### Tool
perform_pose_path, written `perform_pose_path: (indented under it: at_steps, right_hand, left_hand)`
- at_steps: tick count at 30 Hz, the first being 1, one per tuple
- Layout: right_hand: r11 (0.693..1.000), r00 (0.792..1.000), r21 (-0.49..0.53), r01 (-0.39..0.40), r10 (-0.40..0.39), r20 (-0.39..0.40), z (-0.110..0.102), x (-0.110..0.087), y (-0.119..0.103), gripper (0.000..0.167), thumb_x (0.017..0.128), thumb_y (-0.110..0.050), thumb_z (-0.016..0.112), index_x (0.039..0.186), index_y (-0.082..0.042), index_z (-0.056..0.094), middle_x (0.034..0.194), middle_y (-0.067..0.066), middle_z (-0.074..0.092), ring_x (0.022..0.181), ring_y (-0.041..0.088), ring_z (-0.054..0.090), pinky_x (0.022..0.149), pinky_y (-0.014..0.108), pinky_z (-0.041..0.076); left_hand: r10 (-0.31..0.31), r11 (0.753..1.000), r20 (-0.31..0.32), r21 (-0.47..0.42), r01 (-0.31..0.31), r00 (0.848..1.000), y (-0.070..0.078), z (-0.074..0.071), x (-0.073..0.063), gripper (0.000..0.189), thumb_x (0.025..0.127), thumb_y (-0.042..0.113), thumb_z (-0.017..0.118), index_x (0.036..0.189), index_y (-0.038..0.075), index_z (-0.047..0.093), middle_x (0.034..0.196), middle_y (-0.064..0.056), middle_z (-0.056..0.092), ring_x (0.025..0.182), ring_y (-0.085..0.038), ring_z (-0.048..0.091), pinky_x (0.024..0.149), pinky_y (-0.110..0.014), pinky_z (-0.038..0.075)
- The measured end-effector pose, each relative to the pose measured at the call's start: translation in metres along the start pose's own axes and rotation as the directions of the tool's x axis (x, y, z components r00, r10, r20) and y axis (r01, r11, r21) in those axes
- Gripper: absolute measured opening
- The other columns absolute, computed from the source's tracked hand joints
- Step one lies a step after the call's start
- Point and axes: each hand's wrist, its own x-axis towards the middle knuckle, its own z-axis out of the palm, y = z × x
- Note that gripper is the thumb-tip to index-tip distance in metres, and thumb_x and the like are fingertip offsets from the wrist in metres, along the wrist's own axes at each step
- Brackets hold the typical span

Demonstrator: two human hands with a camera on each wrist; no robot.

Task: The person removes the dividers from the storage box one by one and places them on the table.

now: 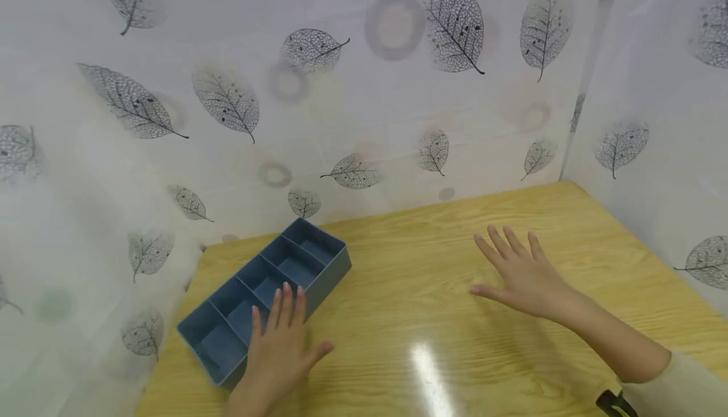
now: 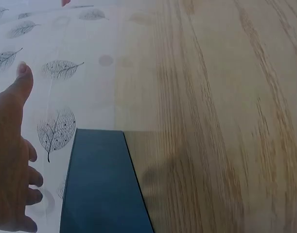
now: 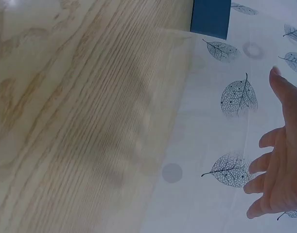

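Note:
A blue-grey divided box [image 1: 332,276] with several compartments in a row lies slantwise on the left of the wooden table. Nothing shows in the compartments that I can see into. My left hand [image 1: 277,355], fingers spread and straight, hovers at the box's near long side and hides part of it; the left wrist view shows the box's plain side wall [image 2: 102,184] beside that hand [image 2: 9,160]. Over the right part of the table my right hand [image 1: 523,281] is held up with its fingers spread, holding nothing. In the right wrist view a box corner [image 3: 210,19] appears far off.
The wood-grain tabletop [image 1: 398,278] carries a bright light reflection near its front. Pale sheets printed with leaves [image 1: 364,107] rise behind and at both sides of the table. A dark strap-like piece [image 1: 616,403] sits by the right sleeve [image 1: 677,385].

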Motion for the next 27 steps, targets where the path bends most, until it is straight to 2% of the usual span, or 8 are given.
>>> perform_pose_path:
  at_steps: [3,6,10,17,21,27]
  right_hand:
    - [1.0,1.0,-0.012,0.018,-0.018,-0.008,0.004,0.011,-0.006,0.091,0.084,-0.065,0.049,0.149,-0.007,0.024,0.153,0.024,0.017,0.14,0.046,0.011,0.108,0.066,0.0]
    - [0.998,0.999,-0.034,0.052,-0.052,-0.012,0.011,0.023,-0.015,0.09,0.084,-0.066,0.048,0.148,-0.007,0.026,0.153,0.022,0.019,0.14,0.044,0.013,0.108,0.065,0.003]
    - [0.994,0.995,-0.044,0.104,-0.104,-0.008,0.022,0.041,-0.031,0.088,0.085,-0.066,0.048,0.149,-0.01,0.027,0.153,0.019,0.021,0.141,0.04,0.015,0.109,0.064,0.004]
    - [0.987,0.987,-0.017,0.16,-0.16,-0.01,0.032,0.074,-0.057,0.086,0.086,-0.064,0.047,0.149,-0.01,0.026,0.153,0.017,0.022,0.142,0.038,0.017,0.109,0.064,0.002]
    - [0.982,0.982,-0.011,0.188,-0.188,0.016,0.035,0.09,-0.071,0.085,0.087,-0.066,0.042,0.149,-0.011,0.024,0.153,0.017,0.023,0.141,0.037,0.019,0.109,0.064,0.001]
    - [0.977,0.976,-0.022,0.211,-0.21,0.064,0.038,0.109,-0.091,0.083,0.089,-0.066,0.039,0.15,-0.011,0.024,0.153,0.013,0.026,0.141,0.033,0.024,0.11,0.063,0.004]
  left_hand:
    - [-0.021,1.0,0.015,-0.015,0.021,1.0,-0.004,0.0,-0.002,0.097,0.084,0.068,0.045,0.148,0.0,0.018,0.154,-0.022,0.008,0.143,-0.038,0.009,0.108,-0.064,-0.002]
    - [-0.049,0.998,0.024,-0.03,0.049,0.999,-0.009,-0.001,-0.005,0.096,0.086,0.068,0.042,0.148,-0.002,0.016,0.154,-0.023,0.006,0.142,-0.04,0.009,0.107,-0.066,0.001]
    - [-0.078,0.996,0.016,-0.037,0.078,0.997,-0.016,-0.001,-0.013,0.094,0.087,0.064,0.045,0.147,-0.003,0.017,0.153,-0.026,0.009,0.141,-0.042,0.012,0.105,-0.069,0.006]
    - [-0.123,0.991,0.009,-0.058,0.124,0.992,-0.034,0.0,-0.026,0.092,0.09,0.058,0.045,0.148,-0.005,0.012,0.151,-0.029,0.011,0.142,-0.041,0.007,0.105,-0.068,0.0]
    - [-0.175,0.983,-0.011,-0.065,0.174,0.984,-0.04,0.001,-0.033,0.092,0.091,0.058,0.044,0.146,-0.009,0.012,0.15,-0.031,0.014,0.141,-0.043,0.011,0.105,-0.068,0.0]
    - [-0.278,0.952,0.019,-0.128,0.278,0.96,-0.05,0.002,-0.044,0.095,0.092,0.058,0.042,0.145,-0.011,0.005,0.149,-0.034,0.007,0.139,-0.046,0.007,0.103,-0.07,0.0]
